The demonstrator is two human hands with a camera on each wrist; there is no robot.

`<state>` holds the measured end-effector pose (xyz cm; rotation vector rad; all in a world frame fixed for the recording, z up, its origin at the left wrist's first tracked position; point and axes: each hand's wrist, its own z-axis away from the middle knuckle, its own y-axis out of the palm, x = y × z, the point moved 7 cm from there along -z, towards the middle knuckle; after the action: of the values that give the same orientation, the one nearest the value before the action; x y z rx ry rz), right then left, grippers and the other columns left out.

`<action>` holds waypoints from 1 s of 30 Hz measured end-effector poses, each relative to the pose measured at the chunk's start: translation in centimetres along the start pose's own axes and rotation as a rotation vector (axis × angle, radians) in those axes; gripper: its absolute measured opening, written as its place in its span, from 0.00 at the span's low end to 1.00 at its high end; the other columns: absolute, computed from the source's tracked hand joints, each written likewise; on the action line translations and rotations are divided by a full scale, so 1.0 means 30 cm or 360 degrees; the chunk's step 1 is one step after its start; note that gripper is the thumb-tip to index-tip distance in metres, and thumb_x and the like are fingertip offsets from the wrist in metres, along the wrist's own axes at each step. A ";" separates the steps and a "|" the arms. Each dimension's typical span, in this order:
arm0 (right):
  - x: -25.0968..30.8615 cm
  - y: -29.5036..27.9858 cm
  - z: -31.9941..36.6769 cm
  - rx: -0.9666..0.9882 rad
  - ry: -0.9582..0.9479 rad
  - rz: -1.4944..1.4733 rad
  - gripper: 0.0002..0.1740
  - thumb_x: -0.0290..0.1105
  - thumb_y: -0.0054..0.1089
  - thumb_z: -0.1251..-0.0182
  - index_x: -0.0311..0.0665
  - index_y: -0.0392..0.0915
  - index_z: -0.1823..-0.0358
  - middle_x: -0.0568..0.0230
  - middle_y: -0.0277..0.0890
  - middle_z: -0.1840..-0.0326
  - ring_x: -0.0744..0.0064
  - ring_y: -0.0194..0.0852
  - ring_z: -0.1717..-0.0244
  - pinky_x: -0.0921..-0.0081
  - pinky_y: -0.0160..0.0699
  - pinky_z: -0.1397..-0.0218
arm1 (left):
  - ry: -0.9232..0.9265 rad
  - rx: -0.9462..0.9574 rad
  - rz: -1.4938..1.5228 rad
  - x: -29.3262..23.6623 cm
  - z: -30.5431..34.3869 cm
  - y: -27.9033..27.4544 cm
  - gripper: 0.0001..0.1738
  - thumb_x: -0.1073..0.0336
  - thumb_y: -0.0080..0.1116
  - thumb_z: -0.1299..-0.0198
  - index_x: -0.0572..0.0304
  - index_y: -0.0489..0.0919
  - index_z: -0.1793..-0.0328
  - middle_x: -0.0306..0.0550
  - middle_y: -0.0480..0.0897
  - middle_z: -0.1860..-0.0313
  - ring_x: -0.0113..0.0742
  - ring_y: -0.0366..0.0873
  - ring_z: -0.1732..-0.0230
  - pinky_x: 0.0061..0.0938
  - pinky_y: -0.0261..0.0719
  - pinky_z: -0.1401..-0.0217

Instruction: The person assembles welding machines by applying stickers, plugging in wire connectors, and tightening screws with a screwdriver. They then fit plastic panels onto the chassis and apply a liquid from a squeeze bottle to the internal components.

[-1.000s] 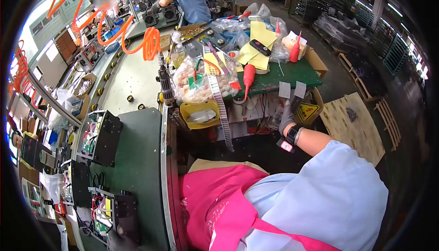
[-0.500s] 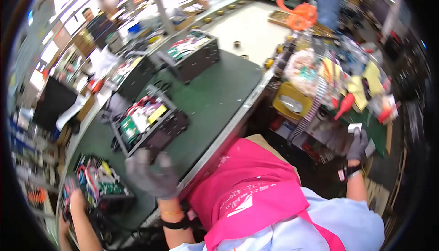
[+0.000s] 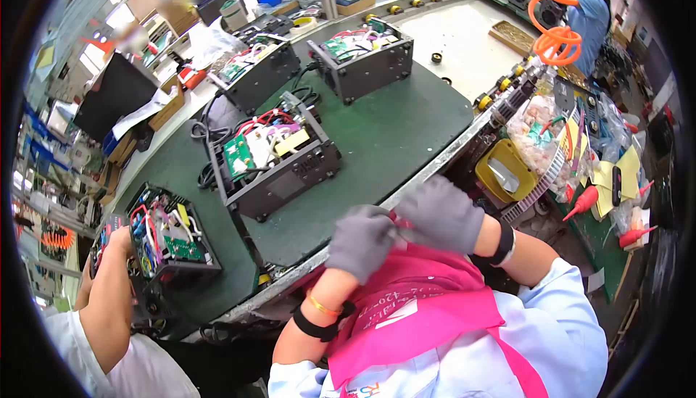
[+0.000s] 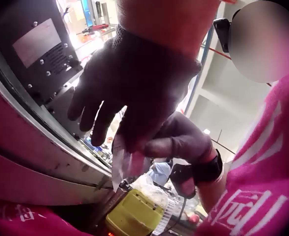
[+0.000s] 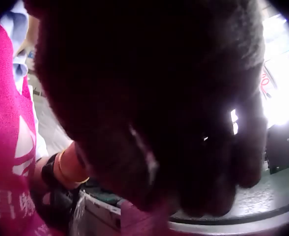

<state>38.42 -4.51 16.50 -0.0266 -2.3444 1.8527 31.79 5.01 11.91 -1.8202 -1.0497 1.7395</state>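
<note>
Gloved in grey, my left hand [image 3: 360,242] and right hand [image 3: 442,213] meet over the pink apron [image 3: 413,289], by the bench's front edge. In the left wrist view, a small pale, thin sheet [image 4: 119,164] hangs at the fingertips of my left hand [image 4: 134,88], with the right hand's fingers [image 4: 176,145] pinching beside them. In the right wrist view, my right hand [image 5: 154,113] is dark and hides most of what lies between the fingers. Nearest to the hands is an open black electronics unit [image 3: 283,180] with wires and a green board.
Two more open units, one [image 3: 366,61] at the back, stand on the green bench [image 3: 384,137]. At left another person's arm [image 3: 109,304] reaches to a unit [image 3: 170,246]. A yellow bin [image 3: 505,171] and red squeeze bottles [image 3: 582,202] are at right; an orange coiled hose [image 3: 557,44] hangs behind.
My right hand has come from the side table at right, bringing a pale sheet, to the apron front. The left hand has moved from beside the unit to meet it. The view has turned left.
</note>
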 end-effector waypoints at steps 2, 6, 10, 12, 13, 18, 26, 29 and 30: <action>-0.148 -0.036 -0.007 -0.0553 0.0458 -0.0826 0.41 0.42 0.70 0.47 0.32 0.65 0.34 0.56 0.77 0.52 0.56 0.77 0.52 0.59 0.77 0.48 | -0.0144 -0.0178 0.0501 0.073 -0.030 -0.046 0.08 0.64 0.63 0.43 0.61 0.84 0.65 0.43 0.81 0.65 0.32 0.76 0.63 0.26 0.73 0.62; -0.287 0.127 -0.026 -0.0511 0.0674 -0.1782 0.32 0.37 0.67 0.39 0.29 0.69 0.37 0.54 0.77 0.46 0.67 0.77 0.49 0.71 0.74 0.42 | -0.0574 -0.0212 0.1258 0.104 -0.119 -0.087 0.11 0.63 0.62 0.37 0.66 0.83 0.64 0.31 0.76 0.73 0.18 0.67 0.68 0.20 0.67 0.67; -0.313 0.174 -0.075 -0.0640 0.0740 -0.2499 0.19 0.35 0.67 0.38 0.30 0.80 0.50 0.64 0.81 0.56 0.78 0.76 0.54 0.77 0.75 0.48 | -0.0439 -0.0160 0.1126 0.111 -0.224 -0.058 0.13 0.63 0.62 0.38 0.66 0.81 0.53 0.35 0.80 0.73 0.25 0.75 0.70 0.22 0.74 0.64; -0.410 0.175 -0.096 -0.0862 0.0715 -0.2344 0.17 0.36 0.68 0.38 0.31 0.82 0.54 0.67 0.82 0.59 0.80 0.75 0.56 0.79 0.75 0.51 | -0.0275 -0.0258 0.0500 0.064 -0.274 -0.152 0.19 0.63 0.63 0.40 0.61 0.77 0.45 0.41 0.82 0.67 0.35 0.80 0.66 0.27 0.78 0.60; -0.469 0.186 -0.115 -0.0850 0.0787 -0.2393 0.16 0.36 0.67 0.38 0.31 0.83 0.54 0.66 0.82 0.58 0.80 0.75 0.56 0.78 0.74 0.50 | -0.0195 -0.0303 0.0189 0.022 -0.294 -0.218 0.23 0.63 0.64 0.41 0.59 0.76 0.41 0.44 0.84 0.64 0.40 0.83 0.64 0.30 0.79 0.59; -0.811 0.223 -0.259 -0.0714 0.1010 -0.2260 0.18 0.40 0.71 0.41 0.35 0.85 0.56 0.67 0.83 0.61 0.80 0.75 0.60 0.76 0.75 0.53 | 0.0183 -0.0333 -0.0709 -0.137 -0.625 -0.473 0.33 0.64 0.71 0.51 0.54 0.72 0.37 0.51 0.83 0.50 0.46 0.82 0.49 0.38 0.78 0.45; -1.013 0.350 -0.401 -0.0328 0.0968 -0.2203 0.31 0.54 0.70 0.43 0.31 0.84 0.53 0.62 0.81 0.62 0.75 0.73 0.57 0.75 0.71 0.50 | -0.0048 0.0340 -0.1027 0.067 -1.037 -0.285 0.38 0.55 0.75 0.59 0.50 0.75 0.38 0.52 0.81 0.46 0.52 0.77 0.43 0.39 0.75 0.39; -1.030 0.345 -0.422 -0.0431 0.0884 -0.2268 0.32 0.55 0.70 0.43 0.29 0.83 0.53 0.61 0.81 0.62 0.75 0.73 0.58 0.75 0.70 0.51 | -0.0036 0.0422 -0.1203 0.084 -1.070 -0.231 0.37 0.52 0.75 0.60 0.50 0.76 0.40 0.51 0.82 0.49 0.51 0.78 0.44 0.39 0.75 0.41; -1.043 0.348 -0.425 -0.0429 0.0927 -0.2191 0.31 0.54 0.69 0.43 0.30 0.84 0.54 0.62 0.81 0.63 0.75 0.73 0.58 0.75 0.70 0.52 | -0.0032 0.0443 -0.1268 0.087 -1.072 -0.217 0.37 0.51 0.75 0.60 0.50 0.77 0.41 0.51 0.83 0.50 0.50 0.78 0.45 0.39 0.75 0.41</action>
<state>70.16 6.86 5.84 0.7030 -1.4289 0.6883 61.27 17.57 19.39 -1.0010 -1.2351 1.3157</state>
